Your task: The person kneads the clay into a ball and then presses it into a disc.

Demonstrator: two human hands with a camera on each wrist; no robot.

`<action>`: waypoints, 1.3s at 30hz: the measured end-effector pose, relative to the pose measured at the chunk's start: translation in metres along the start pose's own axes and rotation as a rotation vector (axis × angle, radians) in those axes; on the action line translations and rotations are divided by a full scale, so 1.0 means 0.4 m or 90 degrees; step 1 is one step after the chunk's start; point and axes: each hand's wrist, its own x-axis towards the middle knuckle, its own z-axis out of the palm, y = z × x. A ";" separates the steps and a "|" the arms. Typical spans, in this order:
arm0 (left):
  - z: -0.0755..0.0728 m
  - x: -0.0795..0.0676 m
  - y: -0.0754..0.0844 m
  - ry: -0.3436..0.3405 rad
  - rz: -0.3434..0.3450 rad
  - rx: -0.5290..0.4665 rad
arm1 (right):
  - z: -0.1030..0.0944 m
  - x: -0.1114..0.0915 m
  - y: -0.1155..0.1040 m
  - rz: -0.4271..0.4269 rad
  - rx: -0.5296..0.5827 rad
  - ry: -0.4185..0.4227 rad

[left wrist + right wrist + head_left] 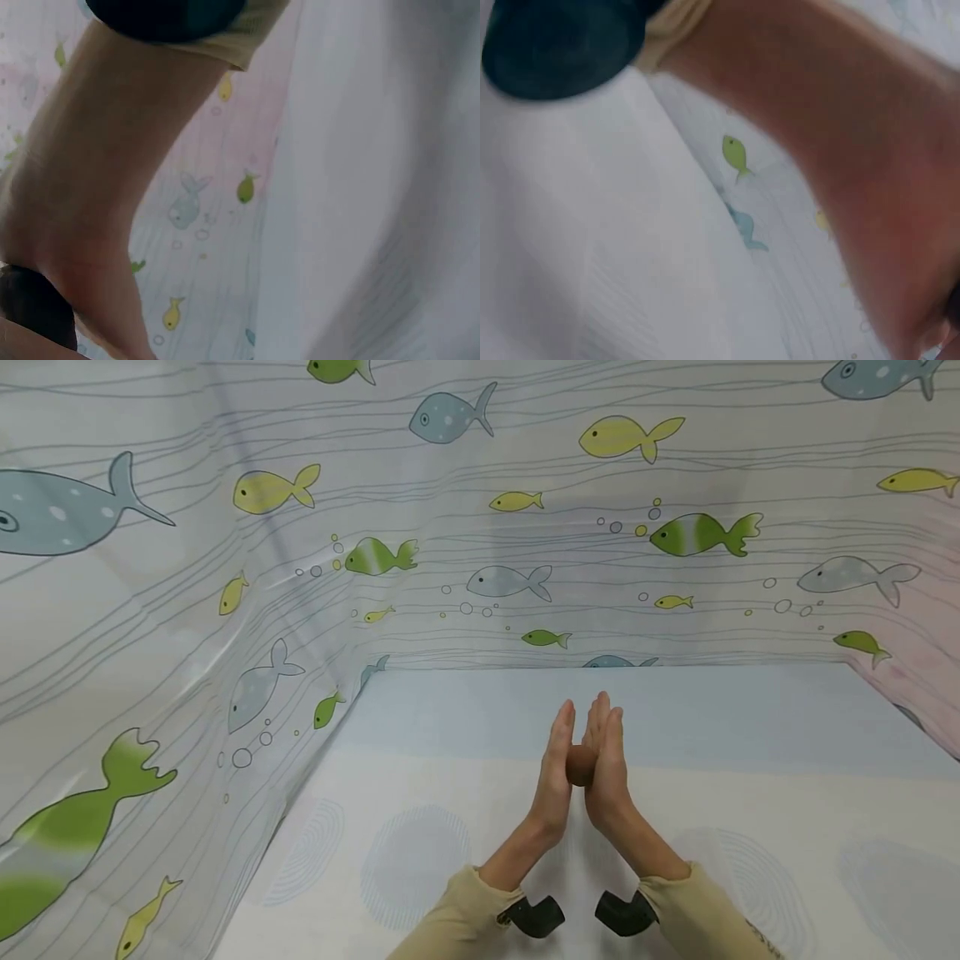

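Note:
A brown ball, like a lump of modelling clay, sits between two upright palms above the table. My left hand presses it from the left with straight fingers pointing up and away. From the other side, the palm of my right hand presses on it, its fingers likewise straight. The fingertips stand a little apart above the ball. In the left wrist view, the dark ball shows at the lower left against the right hand's palm. Only a sliver of the ball appears at the right wrist view's edge.
A white and pale blue table cover with printed circles lies beneath the hands. Fish-patterned curtains hang behind and at the left, with a pinkish part at the right. Black wrist cameras sit at both beige sleeves.

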 end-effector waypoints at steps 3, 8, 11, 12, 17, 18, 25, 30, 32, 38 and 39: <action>0.003 -0.005 0.015 -0.010 0.011 -0.003 | -0.011 0.014 0.002 0.002 0.001 0.021; 0.006 -0.011 0.036 -0.012 0.029 -0.007 | -0.028 0.027 0.011 0.005 0.000 0.032; 0.008 -0.014 0.043 -0.012 0.037 -0.001 | -0.037 0.034 0.021 0.000 0.008 0.032; 0.008 -0.014 0.046 -0.010 0.038 0.001 | -0.039 0.036 0.024 -0.001 0.011 0.031; 0.011 -0.013 0.038 0.004 0.012 0.024 | -0.032 0.018 0.031 0.004 -0.002 0.019; 0.009 -0.011 0.030 0.011 0.003 0.027 | -0.026 0.010 0.032 0.004 -0.014 0.011; -0.028 0.022 -0.019 0.105 -0.048 0.035 | 0.024 -0.051 0.044 0.012 -0.036 -0.088; -0.059 0.048 -0.019 0.145 -0.046 0.044 | 0.038 -0.074 0.039 0.027 0.007 -0.119; -0.070 0.058 -0.015 0.157 -0.038 0.045 | 0.042 -0.080 0.033 0.029 0.018 -0.134; -0.089 0.077 -0.005 0.173 -0.028 0.044 | 0.052 -0.092 0.011 0.029 0.033 -0.144; -0.090 0.077 -0.003 0.173 -0.029 0.043 | 0.053 -0.092 0.008 0.027 0.032 -0.143</action>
